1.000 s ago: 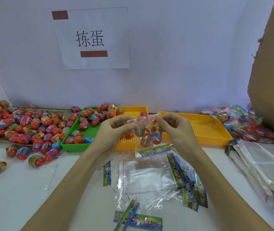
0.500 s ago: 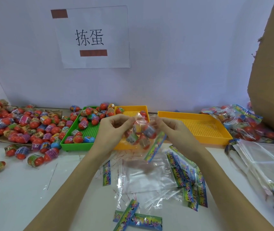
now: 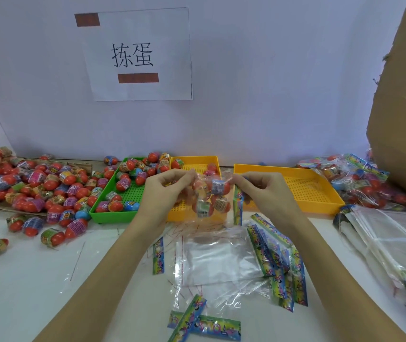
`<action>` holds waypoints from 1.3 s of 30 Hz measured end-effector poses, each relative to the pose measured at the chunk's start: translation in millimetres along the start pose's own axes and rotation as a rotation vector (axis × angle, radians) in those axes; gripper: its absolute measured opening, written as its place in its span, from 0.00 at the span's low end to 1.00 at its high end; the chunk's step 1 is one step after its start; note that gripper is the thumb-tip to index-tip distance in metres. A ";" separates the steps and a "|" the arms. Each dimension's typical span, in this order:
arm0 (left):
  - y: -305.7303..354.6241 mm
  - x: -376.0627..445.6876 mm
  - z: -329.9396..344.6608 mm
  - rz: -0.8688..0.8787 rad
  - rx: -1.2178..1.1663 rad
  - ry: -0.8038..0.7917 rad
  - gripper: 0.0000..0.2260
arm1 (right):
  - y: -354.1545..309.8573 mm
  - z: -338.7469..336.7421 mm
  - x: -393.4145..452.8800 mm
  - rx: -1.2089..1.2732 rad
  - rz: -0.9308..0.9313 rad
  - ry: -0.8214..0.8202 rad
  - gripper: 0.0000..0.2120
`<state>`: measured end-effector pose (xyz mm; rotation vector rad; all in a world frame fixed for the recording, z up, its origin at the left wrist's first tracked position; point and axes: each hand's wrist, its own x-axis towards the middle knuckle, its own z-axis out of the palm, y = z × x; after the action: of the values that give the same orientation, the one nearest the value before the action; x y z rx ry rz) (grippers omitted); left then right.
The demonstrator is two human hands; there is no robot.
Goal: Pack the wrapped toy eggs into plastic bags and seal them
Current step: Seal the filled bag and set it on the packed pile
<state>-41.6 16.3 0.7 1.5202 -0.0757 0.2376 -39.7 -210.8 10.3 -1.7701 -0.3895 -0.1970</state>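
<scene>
A clear plastic bag [image 3: 209, 193] filled with wrapped toy eggs [image 3: 218, 187] is held up above the counter [image 3: 24, 280], in front of the small yellow tray [image 3: 197, 161]. Its top edge is pinched at one end by the curled fingers of the left hand [image 3: 165, 191] and at the other end by those of the right hand [image 3: 258, 191]. A colourful printed header card [image 3: 238, 208] hangs down from the bag just beside the right hand. Below, empty clear bags [image 3: 216, 260] and more printed cards [image 3: 273, 257] are spread on the counter. A green tray [image 3: 103, 215] holding eggs is set to the left, next to a large loose heap of eggs [image 3: 36, 186]. A larger yellow tray [image 3: 320, 201] lies to the right, with packed bags [image 3: 360, 181] beyond it and a stack of clear bags [image 3: 394, 233] near the edge.
</scene>
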 end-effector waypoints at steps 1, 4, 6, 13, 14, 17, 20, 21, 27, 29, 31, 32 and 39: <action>0.4 0.3 0.5 -0.035 -0.077 0.015 0.10 | 0.3 -0.7 0.7 0.014 -0.010 0.026 0.12; 0.5 -0.4 3.5 -0.066 -0.183 0.044 0.13 | 4.1 1.1 2.8 0.049 -0.004 0.068 0.12; -0.2 -1.4 4.6 -0.047 -0.207 0.047 0.10 | 6.6 5.3 3.0 0.055 0.035 0.062 0.13; -2.7 3.5 -4.7 0.011 -0.271 0.152 0.10 | 2.9 7.7 -1.0 0.073 0.212 -0.237 0.15; -4.8 4.0 -4.6 0.031 -0.237 0.165 0.12 | 3.2 9.3 -1.3 0.061 0.190 -0.232 0.13; -5.8 6.8 -2.9 0.058 -0.109 0.104 0.19 | 4.9 12.1 0.2 0.095 0.131 -0.068 0.11; -0.6 10.1 -5.2 -0.025 -0.101 -0.144 0.18 | 6.8 5.2 2.8 0.136 0.084 0.077 0.11; -0.5 10.2 -7.7 -0.056 -0.087 -0.234 0.20 | 7.1 2.1 3.4 0.138 0.075 0.098 0.11; -3.2 5.9 -13.9 -0.030 0.015 -0.358 0.37 | 6.9 -0.3 3.2 0.152 0.062 0.084 0.13; -0.7 7.1 -16.5 -0.028 0.007 -0.337 0.37 | 7.4 -3.8 4.1 0.134 0.055 0.084 0.14; 1.7 8.3 -20.5 -0.030 0.013 -0.349 0.35 | 8.9 -5.1 4.9 0.101 0.048 0.103 0.11; 2.4 8.6 -21.7 -0.027 0.014 -0.359 0.33 | 10.5 -4.0 5.3 0.082 0.039 0.115 0.10; 2.9 6.3 -18.2 0.123 0.116 -0.233 0.22 | 17.2 1.5 6.9 -0.206 0.066 0.245 0.11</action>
<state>-37.9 35.1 3.8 1.6562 -0.3461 0.1639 -27.1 -211.6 -3.4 -1.9298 -0.1374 -0.4149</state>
